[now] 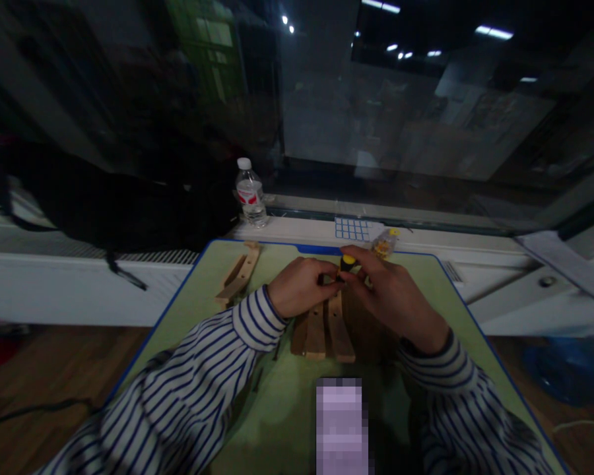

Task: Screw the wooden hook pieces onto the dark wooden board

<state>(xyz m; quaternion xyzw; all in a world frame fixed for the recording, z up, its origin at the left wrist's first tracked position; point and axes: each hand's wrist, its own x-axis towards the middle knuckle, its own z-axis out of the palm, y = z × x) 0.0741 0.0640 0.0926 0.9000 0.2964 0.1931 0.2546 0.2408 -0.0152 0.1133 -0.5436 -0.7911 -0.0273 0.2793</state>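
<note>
The left hand (299,285) and the right hand (393,297) each close a narrow grip on a small yellow-and-black tool handle (347,264). It is held just above the light wooden slatted piece (324,330) lying on the green mat (277,409) that covers the counter. A clear plastic water bottle (250,192) stands well behind.

Striped sleeves (202,369), green mat (282,422), yellow-black screwdriver handle (347,264).
</note>
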